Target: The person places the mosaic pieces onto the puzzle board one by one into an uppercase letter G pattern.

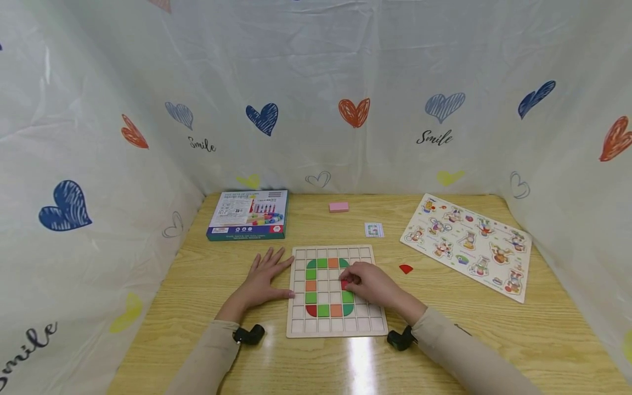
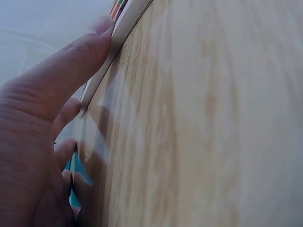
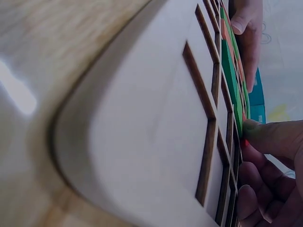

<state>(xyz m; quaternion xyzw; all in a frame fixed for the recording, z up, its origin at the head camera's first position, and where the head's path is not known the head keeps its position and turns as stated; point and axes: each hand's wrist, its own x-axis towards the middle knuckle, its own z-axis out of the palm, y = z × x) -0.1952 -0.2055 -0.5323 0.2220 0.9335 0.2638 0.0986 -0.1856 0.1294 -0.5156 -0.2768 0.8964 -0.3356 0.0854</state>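
Observation:
A wooden grid board [image 1: 296, 329] lies on the table, its cells holding a ring of green and orange square tiles with rounded corner pieces. Three corners are dark green; the near left corner piece [image 1: 311, 311] is red. My right hand [image 1: 372, 282] reaches over the board's right side and pinches a red tile [image 1: 344, 285] in the ring's right column, above a green tile [image 1: 348, 297]. Its thumb presses at that tile in the right wrist view. Fingers spread, my left hand [image 1: 264, 280] rests beside the board, the thumb [image 2: 97, 40] against its left edge.
Right of the board lies a loose red quarter-round piece [image 1: 406, 269]. Behind are a small patterned card [image 1: 374, 230] and a pink block [image 1: 338, 207]. A boxed toy [image 1: 247, 215] stands at back left, a picture puzzle board [image 1: 469, 244] at right. A printed curtain [image 1: 316, 148] surrounds the table.

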